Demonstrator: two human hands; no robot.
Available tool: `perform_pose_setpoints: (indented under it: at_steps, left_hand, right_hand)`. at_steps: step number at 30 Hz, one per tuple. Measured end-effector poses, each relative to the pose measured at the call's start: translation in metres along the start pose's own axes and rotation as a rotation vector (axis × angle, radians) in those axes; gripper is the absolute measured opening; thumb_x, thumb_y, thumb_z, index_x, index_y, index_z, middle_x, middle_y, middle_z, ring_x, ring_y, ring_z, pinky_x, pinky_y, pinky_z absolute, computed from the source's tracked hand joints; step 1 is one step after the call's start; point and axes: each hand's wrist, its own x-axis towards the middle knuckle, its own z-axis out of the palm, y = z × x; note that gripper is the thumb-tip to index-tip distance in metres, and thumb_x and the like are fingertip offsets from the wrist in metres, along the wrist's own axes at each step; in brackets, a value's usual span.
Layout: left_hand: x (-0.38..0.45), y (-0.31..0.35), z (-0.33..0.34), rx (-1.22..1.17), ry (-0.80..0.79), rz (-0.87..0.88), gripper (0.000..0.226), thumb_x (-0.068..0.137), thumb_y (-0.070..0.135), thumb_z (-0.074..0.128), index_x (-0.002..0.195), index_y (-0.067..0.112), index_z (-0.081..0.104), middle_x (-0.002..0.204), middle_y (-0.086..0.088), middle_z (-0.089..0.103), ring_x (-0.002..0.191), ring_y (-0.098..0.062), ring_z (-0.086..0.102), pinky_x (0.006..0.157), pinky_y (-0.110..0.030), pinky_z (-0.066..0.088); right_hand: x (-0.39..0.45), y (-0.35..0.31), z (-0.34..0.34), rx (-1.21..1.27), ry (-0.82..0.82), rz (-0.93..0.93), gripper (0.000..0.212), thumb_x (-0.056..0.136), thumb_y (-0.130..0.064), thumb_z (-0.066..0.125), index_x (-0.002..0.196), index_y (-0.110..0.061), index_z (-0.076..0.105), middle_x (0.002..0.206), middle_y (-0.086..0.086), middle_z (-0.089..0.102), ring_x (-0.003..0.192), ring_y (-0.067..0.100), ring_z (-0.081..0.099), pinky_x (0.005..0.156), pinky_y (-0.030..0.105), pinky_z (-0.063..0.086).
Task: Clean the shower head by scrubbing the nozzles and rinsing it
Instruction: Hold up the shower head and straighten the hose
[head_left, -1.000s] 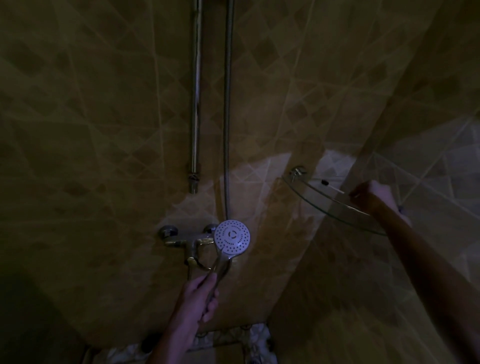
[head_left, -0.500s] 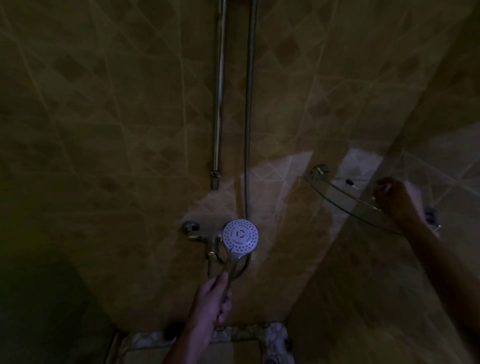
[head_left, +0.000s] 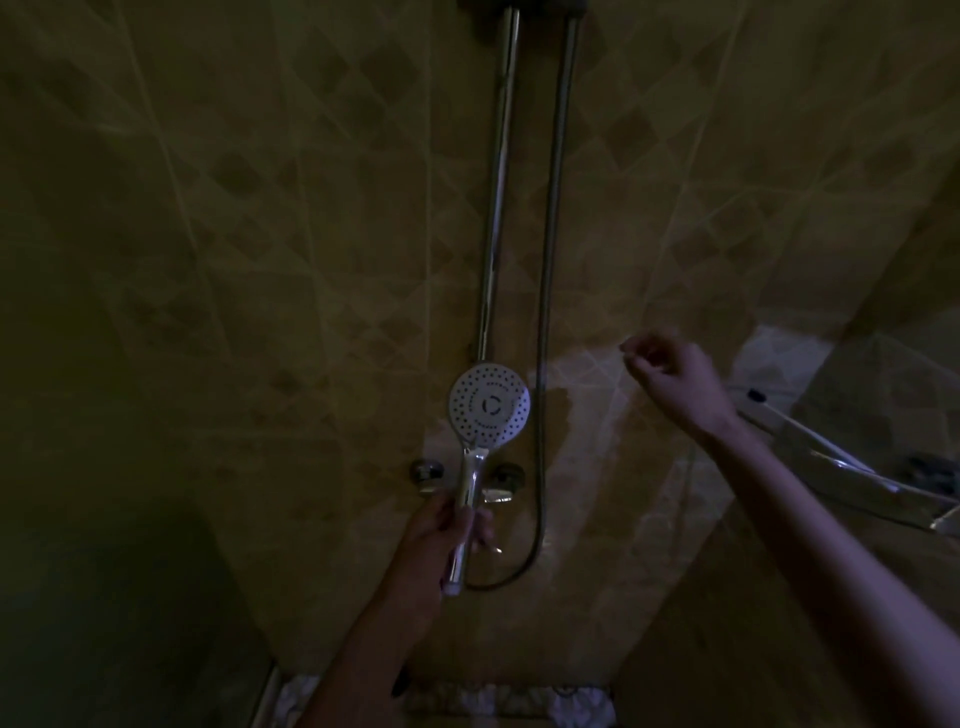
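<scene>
The round white shower head faces me with its dotted nozzles, upright in front of the wall tap. My left hand is closed around its chrome handle. My right hand hangs in the air to the right of the head, level with it and apart from it. Its fingers are curled, with a small pale tip showing at the fingertips; what that is I cannot tell in the dim light. The hose runs up the wall and loops below the handle.
A chrome riser rail runs up the tiled wall beside the hose. The mixer tap sits behind the handle. A glass corner shelf juts out at the right, with a small dark-tipped item on it.
My right hand has left the glass shelf and moved left and up toward the shower head, fingers curled. My left hand has raised the head.
</scene>
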Motion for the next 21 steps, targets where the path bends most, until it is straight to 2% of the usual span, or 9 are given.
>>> perform_pose_setpoints:
  at_steps: [2, 4, 7, 9, 11, 13, 15, 18, 21]
  left_hand:
    - [0.012, 0.018, -0.001, -0.024, 0.009, 0.033, 0.019, 0.092, 0.002, 0.051, 0.108, -0.005, 0.057, 0.083, -0.013, 0.067, 0.070, -0.021, 0.063, 0.059, -0.025, 0.053]
    - [0.023, 0.041, -0.002, -0.011, 0.041, 0.081, 0.019, 0.086, 0.016, 0.062, 0.103, 0.008, 0.062, 0.082, -0.004, 0.071, 0.072, -0.019, 0.062, 0.060, -0.027, 0.051]
    - [0.044, 0.078, -0.004, -0.029, 0.029, 0.136, 0.052, 0.069, 0.042, 0.079, 0.106, 0.008, 0.063, 0.086, -0.008, 0.067, 0.069, -0.020, 0.056, 0.061, -0.029, 0.044]
    - [0.054, 0.108, -0.001, -0.060, 0.026, 0.193, 0.037, 0.080, 0.030, 0.069, 0.106, 0.005, 0.061, 0.082, -0.009, 0.064, 0.064, -0.018, 0.060, 0.059, -0.028, 0.050]
    - [0.065, 0.136, -0.001, -0.077, 0.016, 0.235, 0.020, 0.092, 0.013, 0.053, 0.108, 0.004, 0.058, 0.080, -0.008, 0.062, 0.059, -0.012, 0.061, 0.055, -0.023, 0.052]
    - [0.075, 0.160, -0.003, -0.036, 0.008, 0.293, 0.020, 0.095, 0.010, 0.047, 0.112, 0.004, 0.056, 0.081, -0.009, 0.061, 0.060, -0.012, 0.061, 0.055, -0.024, 0.051]
    - [0.083, 0.182, -0.005, -0.015, 0.021, 0.346, 0.023, 0.095, 0.009, 0.047, 0.116, 0.005, 0.056, 0.082, -0.008, 0.063, 0.062, -0.013, 0.061, 0.058, -0.025, 0.051]
    - [0.090, 0.208, -0.004, -0.049, 0.005, 0.383, 0.020, 0.095, 0.010, 0.048, 0.112, 0.011, 0.058, 0.082, -0.006, 0.066, 0.063, -0.012, 0.061, 0.060, -0.026, 0.052]
    - [0.091, 0.224, 0.000, -0.043, -0.023, 0.449, 0.018, 0.095, 0.010, 0.048, 0.110, 0.013, 0.059, 0.082, -0.005, 0.065, 0.061, -0.010, 0.060, 0.058, -0.024, 0.051]
  right_hand:
    - [0.018, -0.013, 0.009, 0.109, -0.033, 0.008, 0.011, 0.093, -0.024, 0.057, 0.100, -0.023, 0.065, 0.092, -0.002, 0.067, 0.089, 0.016, 0.064, 0.075, 0.031, 0.053]
    - [0.036, -0.028, 0.013, 0.210, -0.053, 0.030, 0.013, 0.093, -0.027, 0.057, 0.102, -0.024, 0.065, 0.097, -0.002, 0.069, 0.092, 0.016, 0.066, 0.081, 0.038, 0.056]
    - [0.064, -0.057, 0.009, 0.294, -0.003, -0.021, 0.016, 0.093, -0.029, 0.057, 0.102, -0.019, 0.067, 0.098, 0.003, 0.070, 0.090, 0.019, 0.067, 0.081, 0.039, 0.056]
    - [0.083, -0.074, 0.005, 0.334, 0.060, -0.053, 0.014, 0.092, -0.027, 0.059, 0.098, -0.019, 0.068, 0.097, 0.005, 0.071, 0.090, 0.022, 0.067, 0.081, 0.041, 0.055]
    - [0.104, -0.089, -0.002, 0.360, 0.091, -0.087, 0.008, 0.089, -0.031, 0.060, 0.088, -0.029, 0.068, 0.092, 0.002, 0.071, 0.085, 0.021, 0.067, 0.081, 0.044, 0.054]
    - [0.128, -0.102, -0.010, 0.385, 0.114, -0.121, 0.009, 0.087, -0.038, 0.060, 0.086, -0.032, 0.068, 0.087, -0.005, 0.069, 0.082, 0.015, 0.064, 0.082, 0.044, 0.053]
    - [0.148, -0.120, -0.019, 0.421, 0.151, -0.153, 0.017, 0.088, -0.042, 0.060, 0.094, -0.028, 0.068, 0.089, -0.007, 0.068, 0.085, 0.011, 0.063, 0.084, 0.040, 0.052]
    - [0.171, -0.147, -0.029, 0.438, 0.117, -0.210, 0.025, 0.095, -0.032, 0.056, 0.108, -0.013, 0.067, 0.104, 0.004, 0.069, 0.095, 0.015, 0.064, 0.089, 0.035, 0.050]
    - [0.183, -0.159, -0.029, 0.416, 0.008, -0.203, 0.021, 0.097, -0.021, 0.053, 0.089, -0.009, 0.068, 0.089, 0.013, 0.069, 0.082, 0.023, 0.063, 0.083, 0.041, 0.050]
